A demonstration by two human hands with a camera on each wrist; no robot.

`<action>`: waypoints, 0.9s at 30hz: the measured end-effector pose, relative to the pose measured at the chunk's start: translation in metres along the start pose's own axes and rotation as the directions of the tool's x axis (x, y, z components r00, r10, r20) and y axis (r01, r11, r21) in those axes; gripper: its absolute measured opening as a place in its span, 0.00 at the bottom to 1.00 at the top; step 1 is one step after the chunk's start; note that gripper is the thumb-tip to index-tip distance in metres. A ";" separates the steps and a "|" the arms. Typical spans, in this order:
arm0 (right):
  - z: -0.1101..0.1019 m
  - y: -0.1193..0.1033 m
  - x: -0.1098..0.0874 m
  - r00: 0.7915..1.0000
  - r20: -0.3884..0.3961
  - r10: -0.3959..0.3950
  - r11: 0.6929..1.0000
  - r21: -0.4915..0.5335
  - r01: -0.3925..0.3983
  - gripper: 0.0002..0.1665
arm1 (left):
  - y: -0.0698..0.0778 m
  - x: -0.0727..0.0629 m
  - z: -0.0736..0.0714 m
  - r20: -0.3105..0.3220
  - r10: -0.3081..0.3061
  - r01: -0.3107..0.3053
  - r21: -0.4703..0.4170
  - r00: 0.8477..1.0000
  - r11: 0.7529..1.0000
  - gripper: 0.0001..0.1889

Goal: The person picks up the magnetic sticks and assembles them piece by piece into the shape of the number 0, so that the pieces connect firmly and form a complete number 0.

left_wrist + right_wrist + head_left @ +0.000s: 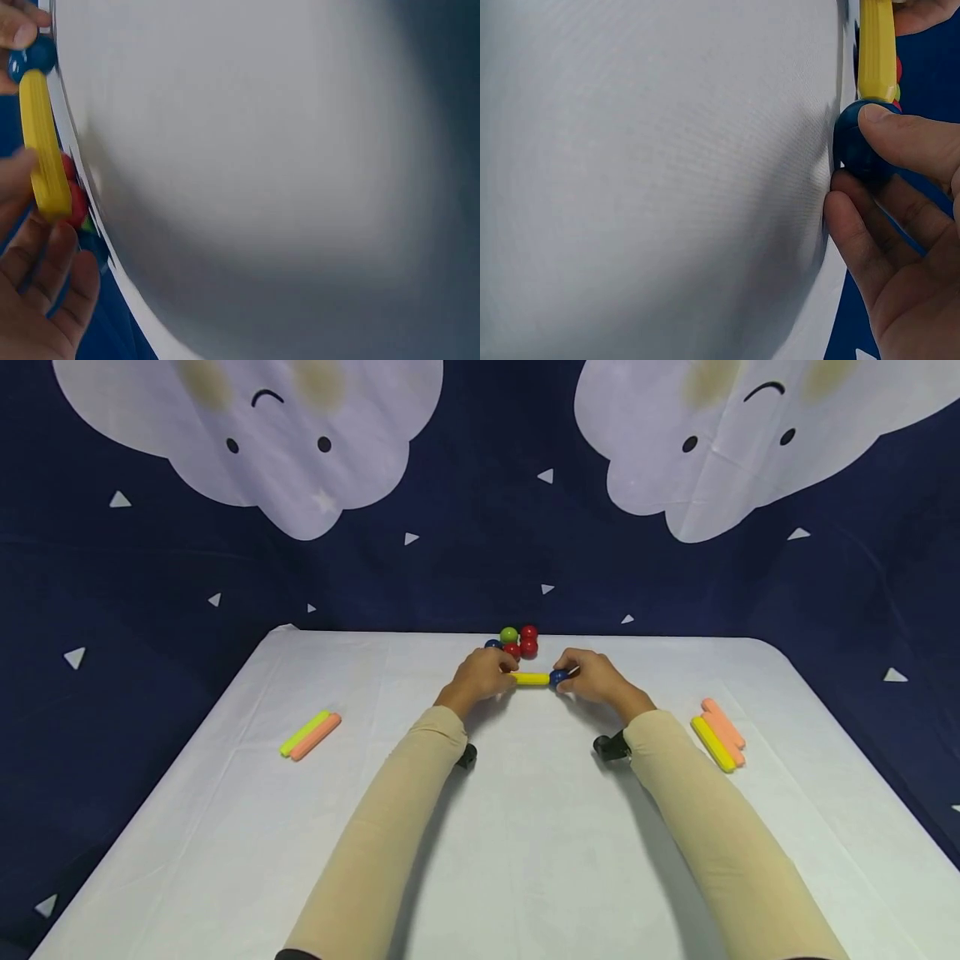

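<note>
My left hand (480, 677) pinches a yellow magnetic-toy stick (532, 679) by its left end, over the far middle of the table. At the stick's other end sits a blue ball (558, 677), which my right hand (594, 677) grips between thumb and fingers. In the right wrist view the thumb presses on the blue ball (861, 142), and the yellow stick (876, 52) meets it. The left wrist view has the yellow stick (46, 157) between thumb and fingers, its upper end against the blue ball (34, 58).
Just behind my left hand are several balls: red (528, 647), green (508, 635) and a partly hidden blue one (492, 644). A green stick (303, 733) and an orange stick (316, 737) lie at left. Orange sticks (724, 724) and a yellow one (713, 744) lie at right.
</note>
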State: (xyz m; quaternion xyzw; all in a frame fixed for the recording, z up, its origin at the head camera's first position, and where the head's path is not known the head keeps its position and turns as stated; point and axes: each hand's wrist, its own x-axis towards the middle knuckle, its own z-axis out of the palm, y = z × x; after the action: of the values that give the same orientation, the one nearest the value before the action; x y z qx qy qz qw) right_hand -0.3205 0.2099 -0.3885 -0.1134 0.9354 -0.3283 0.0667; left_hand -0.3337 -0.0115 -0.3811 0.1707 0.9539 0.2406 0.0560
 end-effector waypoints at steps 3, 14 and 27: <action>0.001 0.001 0.000 1.000 0.000 -0.008 1.000 -0.002 0.008 0.17 | -0.009 0.001 -0.005 -0.008 0.001 -0.001 -0.009 1.000 1.000 0.15; -0.002 0.004 0.002 1.000 0.018 -0.012 1.000 -0.007 0.012 0.16 | -0.036 0.010 -0.028 -0.096 -0.019 0.019 0.000 0.995 1.000 0.14; -0.001 0.004 0.006 0.999 0.039 -0.007 1.000 -0.010 0.008 0.17 | -0.049 0.020 -0.032 -0.111 -0.002 0.006 0.033 0.994 0.999 0.21</action>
State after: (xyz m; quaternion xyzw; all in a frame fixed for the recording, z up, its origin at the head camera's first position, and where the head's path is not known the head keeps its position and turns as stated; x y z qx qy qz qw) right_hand -0.3271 0.2118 -0.3903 -0.1236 0.9352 -0.3215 0.0829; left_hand -0.3733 -0.0588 -0.3764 0.1560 0.9597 0.2337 0.0004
